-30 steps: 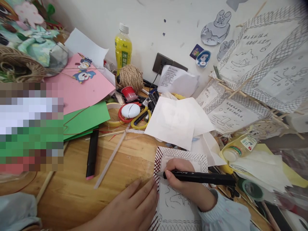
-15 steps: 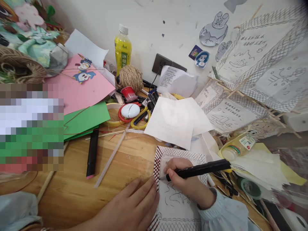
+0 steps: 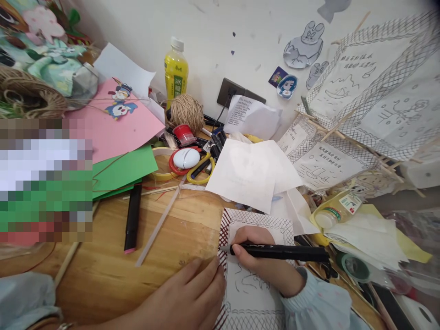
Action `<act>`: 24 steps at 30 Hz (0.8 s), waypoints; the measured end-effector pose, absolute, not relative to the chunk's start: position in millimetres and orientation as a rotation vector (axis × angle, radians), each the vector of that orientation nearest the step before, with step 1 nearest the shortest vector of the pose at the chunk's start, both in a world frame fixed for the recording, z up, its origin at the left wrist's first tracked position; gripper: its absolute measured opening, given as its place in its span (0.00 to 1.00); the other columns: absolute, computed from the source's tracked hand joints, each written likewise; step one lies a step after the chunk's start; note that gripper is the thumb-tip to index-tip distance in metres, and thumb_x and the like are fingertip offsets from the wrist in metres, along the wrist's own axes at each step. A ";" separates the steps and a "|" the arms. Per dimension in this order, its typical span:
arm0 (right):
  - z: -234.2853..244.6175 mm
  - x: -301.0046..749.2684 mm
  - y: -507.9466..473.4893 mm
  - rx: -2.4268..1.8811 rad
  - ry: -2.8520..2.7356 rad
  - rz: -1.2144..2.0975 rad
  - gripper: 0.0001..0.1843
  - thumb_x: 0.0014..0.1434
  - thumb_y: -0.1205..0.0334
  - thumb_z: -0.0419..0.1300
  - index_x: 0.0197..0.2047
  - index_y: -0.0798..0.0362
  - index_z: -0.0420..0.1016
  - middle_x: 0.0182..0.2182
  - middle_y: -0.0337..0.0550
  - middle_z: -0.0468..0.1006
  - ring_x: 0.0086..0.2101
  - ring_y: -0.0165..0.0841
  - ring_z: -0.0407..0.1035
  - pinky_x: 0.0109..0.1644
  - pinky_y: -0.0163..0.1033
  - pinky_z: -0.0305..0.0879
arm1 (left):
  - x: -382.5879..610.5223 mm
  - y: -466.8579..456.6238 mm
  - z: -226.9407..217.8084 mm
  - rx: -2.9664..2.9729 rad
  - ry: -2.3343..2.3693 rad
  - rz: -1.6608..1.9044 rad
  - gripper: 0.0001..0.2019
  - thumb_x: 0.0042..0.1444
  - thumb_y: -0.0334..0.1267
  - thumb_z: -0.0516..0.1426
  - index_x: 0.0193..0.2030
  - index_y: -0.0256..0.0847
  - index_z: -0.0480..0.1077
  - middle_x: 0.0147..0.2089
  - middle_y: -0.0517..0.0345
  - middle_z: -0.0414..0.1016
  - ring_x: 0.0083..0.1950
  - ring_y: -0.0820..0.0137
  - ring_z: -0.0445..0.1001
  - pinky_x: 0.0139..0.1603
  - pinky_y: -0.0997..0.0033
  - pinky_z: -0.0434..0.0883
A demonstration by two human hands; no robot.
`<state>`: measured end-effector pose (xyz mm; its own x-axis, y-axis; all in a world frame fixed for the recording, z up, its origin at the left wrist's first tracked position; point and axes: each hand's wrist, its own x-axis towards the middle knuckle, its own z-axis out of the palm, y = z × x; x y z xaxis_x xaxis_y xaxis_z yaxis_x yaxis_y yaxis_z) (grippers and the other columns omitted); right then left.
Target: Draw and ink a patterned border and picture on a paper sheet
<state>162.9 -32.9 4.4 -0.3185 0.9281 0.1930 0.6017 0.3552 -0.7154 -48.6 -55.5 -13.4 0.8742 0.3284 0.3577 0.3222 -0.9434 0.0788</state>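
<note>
A black marker (image 3: 282, 252) is gripped in my right hand (image 3: 261, 256), its tip at the left border of a drawn sheet (image 3: 250, 298). The sheet has a patterned frame and line drawings inside; dark red-brown strokes fill part of the left border. My left hand (image 3: 192, 293) lies flat with fingers stretched out, fingertips at the sheet's left edge. Part of the drawing is hidden under my right hand. Another black marker (image 3: 132, 220) with a pink end lies on the wooden table (image 3: 103, 275) to the left.
Blank white paper (image 3: 247, 174) lies behind the sheet. Beyond are scissors (image 3: 202, 172), a twine ball (image 3: 187, 112) and a yellow drink bottle (image 3: 176, 73). Green paper (image 3: 127, 169) and pink card (image 3: 127, 123) sit left. Drawn panels on sticks (image 3: 343, 123) stand right, above another bottle (image 3: 338, 208).
My right hand has shifted slightly left, and the marker has swung to a flatter angle with its tip now on the left border. My left hand stays nearly still.
</note>
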 end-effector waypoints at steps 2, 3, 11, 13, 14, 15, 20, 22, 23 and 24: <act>3.3 163.5 -32.8 -1.319 -2.035 0.709 0.10 0.56 0.62 0.55 0.24 0.52 0.68 0.19 0.36 0.71 0.21 0.28 0.64 0.26 0.32 0.60 | -48.6 -56.6 -13.7 3.013 0.519 0.592 0.14 0.59 0.43 0.56 0.44 0.36 0.74 0.50 0.49 0.75 0.55 0.57 0.68 0.55 0.57 0.63; 2.7 163.7 -32.7 -1.316 -2.036 0.713 0.11 0.56 0.62 0.54 0.23 0.52 0.67 0.18 0.35 0.71 0.21 0.28 0.63 0.26 0.32 0.59 | -48.7 -57.1 -13.8 3.010 0.519 0.591 0.14 0.59 0.43 0.56 0.45 0.36 0.74 0.50 0.48 0.74 0.55 0.57 0.68 0.55 0.56 0.63; 0.6 164.6 -32.1 -1.311 -1.990 0.779 0.13 0.54 0.63 0.53 0.19 0.51 0.60 0.16 0.35 0.67 0.20 0.27 0.61 0.24 0.33 0.57 | -49.1 -57.4 -15.7 3.012 0.508 0.592 0.14 0.59 0.44 0.56 0.44 0.36 0.74 0.50 0.48 0.75 0.54 0.57 0.68 0.55 0.56 0.63; 0.1 164.6 -31.8 -1.309 -1.980 0.802 0.13 0.53 0.63 0.52 0.18 0.51 0.59 0.16 0.36 0.67 0.20 0.28 0.61 0.24 0.33 0.58 | -48.3 -56.7 -15.9 3.010 0.531 0.598 0.14 0.60 0.43 0.55 0.45 0.36 0.74 0.50 0.49 0.75 0.54 0.57 0.68 0.55 0.57 0.63; -0.2 164.6 -31.7 -1.306 -1.976 0.810 0.13 0.53 0.63 0.52 0.18 0.50 0.58 0.16 0.36 0.67 0.19 0.28 0.61 0.25 0.33 0.59 | -48.0 -56.2 -15.6 3.010 0.541 0.595 0.14 0.60 0.43 0.55 0.46 0.36 0.74 0.50 0.50 0.75 0.54 0.58 0.68 0.55 0.57 0.63; -0.4 164.6 -31.5 -1.302 -1.974 0.816 0.13 0.52 0.63 0.52 0.18 0.50 0.57 0.16 0.36 0.67 0.19 0.28 0.61 0.25 0.33 0.59 | -47.6 -55.7 -15.2 3.011 0.543 0.591 0.14 0.61 0.44 0.55 0.46 0.36 0.73 0.51 0.50 0.75 0.54 0.58 0.68 0.55 0.57 0.63; -0.8 165.2 -31.6 -1.315 -1.932 0.833 0.13 0.52 0.63 0.51 0.17 0.50 0.56 0.15 0.37 0.66 0.19 0.29 0.61 0.25 0.34 0.59 | -48.0 -53.9 -12.9 3.012 0.525 0.604 0.14 0.61 0.44 0.55 0.47 0.37 0.73 0.50 0.51 0.75 0.54 0.58 0.69 0.55 0.57 0.63; -0.6 165.6 -32.3 -1.334 -1.890 0.828 0.13 0.52 0.62 0.51 0.18 0.50 0.57 0.16 0.37 0.67 0.20 0.29 0.62 0.25 0.34 0.59 | -48.4 -54.4 -13.1 3.015 0.498 0.641 0.14 0.62 0.42 0.53 0.48 0.37 0.72 0.50 0.51 0.75 0.54 0.59 0.69 0.54 0.58 0.63; -0.3 165.7 -32.8 -1.337 -1.872 0.823 0.12 0.53 0.62 0.51 0.19 0.50 0.58 0.16 0.37 0.67 0.20 0.29 0.62 0.25 0.34 0.59 | -48.5 -54.8 -13.5 3.016 0.476 0.663 0.13 0.62 0.41 0.53 0.48 0.37 0.72 0.50 0.52 0.76 0.53 0.60 0.69 0.54 0.59 0.63; 0.2 165.7 -33.4 -1.334 -1.863 0.820 0.12 0.54 0.62 0.52 0.19 0.51 0.59 0.17 0.37 0.68 0.20 0.29 0.63 0.25 0.34 0.59 | -48.5 -55.4 -13.9 3.016 0.459 0.687 0.12 0.63 0.40 0.53 0.47 0.38 0.73 0.49 0.52 0.76 0.52 0.60 0.70 0.53 0.59 0.63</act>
